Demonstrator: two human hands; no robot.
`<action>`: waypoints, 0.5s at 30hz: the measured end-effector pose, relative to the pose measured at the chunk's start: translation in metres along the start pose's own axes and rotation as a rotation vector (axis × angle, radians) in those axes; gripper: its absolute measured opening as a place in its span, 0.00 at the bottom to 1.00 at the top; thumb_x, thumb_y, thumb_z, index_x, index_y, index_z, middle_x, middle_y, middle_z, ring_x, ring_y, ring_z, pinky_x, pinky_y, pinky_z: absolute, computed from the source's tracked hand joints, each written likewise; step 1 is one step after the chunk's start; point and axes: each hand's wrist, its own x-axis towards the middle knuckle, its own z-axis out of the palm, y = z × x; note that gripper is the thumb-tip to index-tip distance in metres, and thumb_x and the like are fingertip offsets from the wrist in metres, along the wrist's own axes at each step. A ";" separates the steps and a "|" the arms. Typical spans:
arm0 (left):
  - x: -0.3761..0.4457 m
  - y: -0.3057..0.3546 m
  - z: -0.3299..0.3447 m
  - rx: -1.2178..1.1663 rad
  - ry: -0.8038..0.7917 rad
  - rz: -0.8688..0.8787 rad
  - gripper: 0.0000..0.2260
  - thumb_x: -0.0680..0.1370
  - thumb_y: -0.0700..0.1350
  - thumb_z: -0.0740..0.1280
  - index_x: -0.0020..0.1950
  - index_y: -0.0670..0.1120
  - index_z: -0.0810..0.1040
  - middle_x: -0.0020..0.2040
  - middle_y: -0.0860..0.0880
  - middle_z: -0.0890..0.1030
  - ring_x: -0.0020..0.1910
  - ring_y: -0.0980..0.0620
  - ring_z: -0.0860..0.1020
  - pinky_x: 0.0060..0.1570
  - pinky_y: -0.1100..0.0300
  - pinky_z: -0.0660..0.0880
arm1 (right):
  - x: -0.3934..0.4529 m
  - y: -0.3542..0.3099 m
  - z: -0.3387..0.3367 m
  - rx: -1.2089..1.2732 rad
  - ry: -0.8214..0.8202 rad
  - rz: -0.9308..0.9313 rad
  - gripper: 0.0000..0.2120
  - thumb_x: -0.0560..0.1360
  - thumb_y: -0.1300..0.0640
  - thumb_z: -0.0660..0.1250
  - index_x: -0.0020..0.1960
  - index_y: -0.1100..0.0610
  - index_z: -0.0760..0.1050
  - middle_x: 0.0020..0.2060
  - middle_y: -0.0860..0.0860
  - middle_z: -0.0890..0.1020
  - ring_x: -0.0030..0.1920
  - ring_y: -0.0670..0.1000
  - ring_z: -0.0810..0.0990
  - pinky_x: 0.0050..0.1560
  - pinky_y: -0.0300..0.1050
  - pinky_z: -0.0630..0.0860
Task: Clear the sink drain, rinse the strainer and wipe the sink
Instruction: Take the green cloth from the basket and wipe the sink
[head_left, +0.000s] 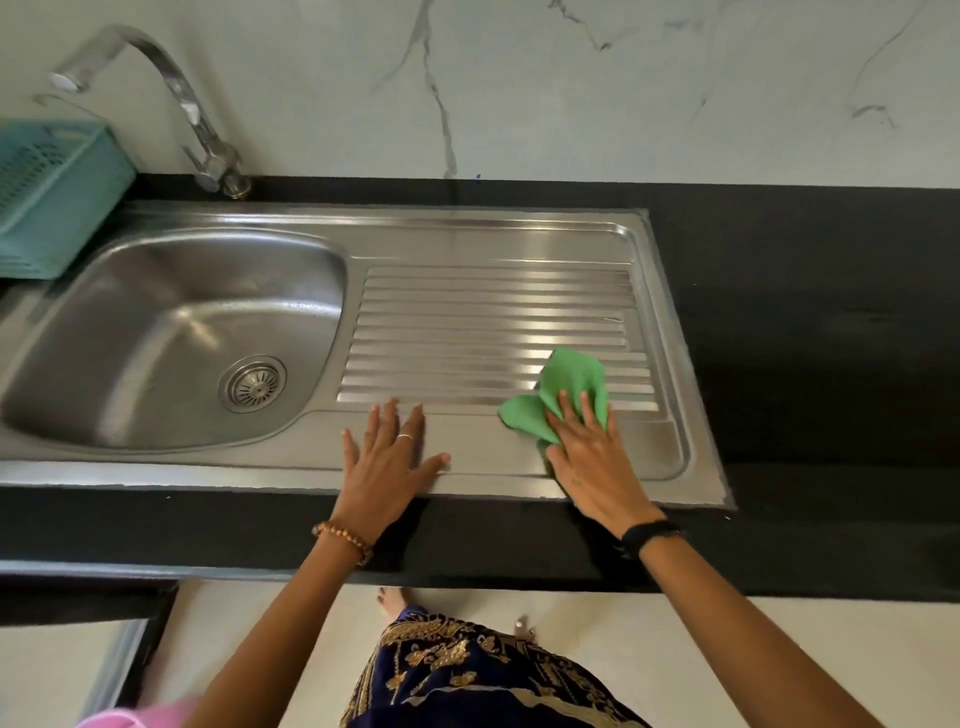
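Under the flat right hand (592, 457), green cloth (566, 389) partly hidden; left hand (387, 457) flat, holding nothing

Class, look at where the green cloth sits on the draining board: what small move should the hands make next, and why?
Probably slide the right hand with the green cloth leftward along the draining board. The cloth lies near the board's front right corner, with the ribs toward the basin uncovered. The left hand rests flat on the front rim, bracing.
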 end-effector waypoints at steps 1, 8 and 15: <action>-0.002 -0.012 -0.003 0.015 0.007 -0.057 0.36 0.76 0.64 0.54 0.76 0.50 0.42 0.77 0.44 0.41 0.75 0.46 0.38 0.70 0.43 0.36 | 0.008 -0.013 0.004 -0.013 -0.004 -0.041 0.24 0.80 0.54 0.50 0.75 0.55 0.54 0.77 0.54 0.52 0.77 0.55 0.45 0.74 0.54 0.36; -0.020 -0.067 -0.017 -0.028 0.051 -0.283 0.48 0.67 0.73 0.52 0.76 0.44 0.42 0.77 0.42 0.43 0.76 0.46 0.40 0.70 0.43 0.35 | 0.082 -0.115 0.029 -0.033 -0.095 -0.338 0.24 0.80 0.51 0.49 0.75 0.50 0.52 0.77 0.52 0.50 0.77 0.54 0.47 0.73 0.57 0.36; -0.034 -0.084 -0.012 -0.069 0.162 -0.372 0.57 0.60 0.78 0.50 0.75 0.41 0.37 0.77 0.43 0.41 0.75 0.50 0.38 0.69 0.47 0.32 | 0.125 -0.192 0.045 -0.042 -0.181 -0.530 0.24 0.81 0.50 0.49 0.75 0.50 0.52 0.77 0.51 0.50 0.77 0.54 0.46 0.73 0.57 0.35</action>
